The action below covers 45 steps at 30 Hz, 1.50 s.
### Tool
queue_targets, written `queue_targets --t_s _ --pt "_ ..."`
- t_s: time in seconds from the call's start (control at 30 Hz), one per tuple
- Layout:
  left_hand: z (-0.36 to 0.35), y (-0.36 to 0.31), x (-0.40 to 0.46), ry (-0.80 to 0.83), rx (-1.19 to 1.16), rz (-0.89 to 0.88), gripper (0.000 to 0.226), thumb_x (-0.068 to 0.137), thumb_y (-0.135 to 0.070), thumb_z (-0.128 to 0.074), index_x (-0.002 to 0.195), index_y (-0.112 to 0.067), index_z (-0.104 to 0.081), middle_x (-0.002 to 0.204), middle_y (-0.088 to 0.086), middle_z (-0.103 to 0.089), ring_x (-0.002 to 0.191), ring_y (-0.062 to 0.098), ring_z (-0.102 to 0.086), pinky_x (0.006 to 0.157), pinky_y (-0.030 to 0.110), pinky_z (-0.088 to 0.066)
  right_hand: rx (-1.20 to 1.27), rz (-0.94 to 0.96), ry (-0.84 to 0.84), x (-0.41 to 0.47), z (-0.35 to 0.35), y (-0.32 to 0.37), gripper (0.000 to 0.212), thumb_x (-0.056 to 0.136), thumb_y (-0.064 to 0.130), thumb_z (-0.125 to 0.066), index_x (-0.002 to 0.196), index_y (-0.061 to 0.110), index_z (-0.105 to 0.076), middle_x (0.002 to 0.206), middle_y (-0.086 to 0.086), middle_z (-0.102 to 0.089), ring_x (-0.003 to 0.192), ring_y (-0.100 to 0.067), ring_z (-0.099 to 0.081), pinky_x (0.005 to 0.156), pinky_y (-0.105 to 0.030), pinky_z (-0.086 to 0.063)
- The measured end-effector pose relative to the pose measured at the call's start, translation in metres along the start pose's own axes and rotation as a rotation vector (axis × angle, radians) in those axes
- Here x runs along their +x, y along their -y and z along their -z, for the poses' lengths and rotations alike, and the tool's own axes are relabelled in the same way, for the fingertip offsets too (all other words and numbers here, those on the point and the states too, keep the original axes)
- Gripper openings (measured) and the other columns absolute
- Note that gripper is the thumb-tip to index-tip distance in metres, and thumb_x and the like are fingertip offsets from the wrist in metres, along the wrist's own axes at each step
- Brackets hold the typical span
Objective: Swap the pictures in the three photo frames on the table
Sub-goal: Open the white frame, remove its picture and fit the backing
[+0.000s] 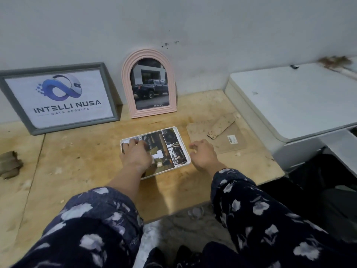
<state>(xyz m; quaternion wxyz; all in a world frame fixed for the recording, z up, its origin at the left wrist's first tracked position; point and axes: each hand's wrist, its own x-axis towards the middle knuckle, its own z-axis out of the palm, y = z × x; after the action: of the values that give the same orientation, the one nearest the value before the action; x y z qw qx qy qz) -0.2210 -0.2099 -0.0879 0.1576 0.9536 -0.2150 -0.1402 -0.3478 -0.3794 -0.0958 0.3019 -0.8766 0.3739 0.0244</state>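
Observation:
A white photo frame (pixel 174 130) lies flat on the wooden table with a dark collage picture (pixel 170 147) in it. My left hand (pixel 136 154) rests on the picture's left part, fingers curled down onto it near the frame's left edge. My right hand (pixel 203 153) hovers just right of the frame, fingers loosely curled and holding nothing. A brown backing board (pixel 228 140) with its stand flap lies to the right. A grey frame (pixel 58 97) with a logo print and a pink arched frame (pixel 148 84) with a truck picture lean against the wall.
A white printer (pixel 289 101) stands at the right on the table's end. A crumpled brown cardboard piece (pixel 9 164) lies at the far left. The table's front edge (pixel 183 209) drops off below my forearms, with dark floor and debris beyond.

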Motion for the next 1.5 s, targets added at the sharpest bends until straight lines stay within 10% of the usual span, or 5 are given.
queue_targets --t_s 0.23,0.5,1.1,1.5 --pt "-0.031 -0.090 0.013 0.155 -0.234 -0.117 0.034 0.090 -0.015 -0.056 0.125 -0.017 -0.057 0.133 0.013 -0.049 0.123 0.032 -0.046 0.101 0.041 -0.044 0.059 -0.210 -0.070 0.000 0.049 -0.062 0.038 0.089 0.016 -0.051 0.125 0.024 -0.059 0.137 -0.004 -0.046 0.130 -0.028 -0.038 0.107 -0.040 -0.038" --pt "-0.056 -0.168 0.038 0.390 -0.349 0.153 0.064 0.073 -0.025 -0.070 0.129 -0.005 -0.049 0.131 0.011 -0.054 0.120 0.030 -0.052 0.096 0.031 -0.046 0.038 -0.273 -0.002 0.035 0.099 -0.114 0.050 0.088 0.014 -0.048 0.138 0.021 -0.045 0.139 -0.010 -0.041 0.129 -0.033 -0.032 0.105 -0.042 -0.037" --pt "-0.083 -0.205 0.061 0.168 -0.436 0.511 0.064 0.066 -0.024 -0.078 0.120 -0.003 -0.050 0.125 0.014 -0.053 0.116 0.035 -0.052 0.098 0.042 -0.049 0.228 -0.362 0.053 0.101 0.126 -0.150 0.039 0.096 0.004 -0.040 0.133 -0.001 -0.049 0.137 -0.018 -0.051 0.125 -0.035 -0.049 0.102 -0.035 -0.041" --pt "-0.030 -0.123 0.046 0.025 -0.663 0.381 0.097 0.074 -0.008 -0.078 0.150 -0.032 -0.021 0.146 0.013 -0.033 0.132 0.039 -0.037 0.109 0.054 -0.035 0.481 -0.177 0.029 0.101 0.090 -0.087 0.044 0.078 0.002 -0.046 0.106 0.036 -0.045 0.096 0.007 -0.064 0.084 -0.023 -0.066 0.073 -0.041 -0.059"
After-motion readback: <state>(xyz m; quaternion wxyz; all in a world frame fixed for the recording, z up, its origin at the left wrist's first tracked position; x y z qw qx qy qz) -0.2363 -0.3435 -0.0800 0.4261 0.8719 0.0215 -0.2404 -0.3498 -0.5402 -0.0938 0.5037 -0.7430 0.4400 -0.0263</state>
